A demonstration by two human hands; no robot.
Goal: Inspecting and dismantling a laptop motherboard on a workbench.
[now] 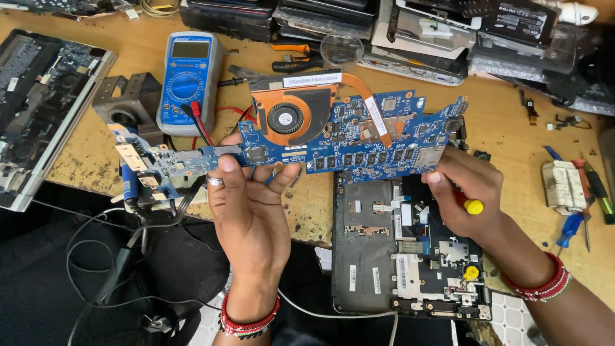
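We held a long blue laptop circuit board [333, 144] up over the wooden worktop [512, 128], lengthwise from left to right, with its copper-coloured fan and heat pipe [295, 115] facing us. Our left hand [246, 205] gripped the board from below near its narrow left part, thumb on the front face and the other fingers [277, 176] curled up behind the lower edge; a ring sat on one finger and a beaded band circled the wrist. Our right hand [467, 195] closed on the board's lower right corner, and in the same grip it pinched a small screwdriver with a yellow cap and red shaft [471, 205], which lay across the palm. That wrist also wore a red beaded band.

Just beneath the board, an opened laptop base [391, 256] lay half on the worktop's edge, its inner frame and small parts bare. A blue multimeter [188, 80] stood behind the board's left end, its red and black leads trailing down toward our left hand. Another opened laptop [38, 109] lay at the far left. Stacked laptop shells and drives [416, 32] lined the back of the worktop, and several screwdrivers [580, 205] lay well apart at the right.
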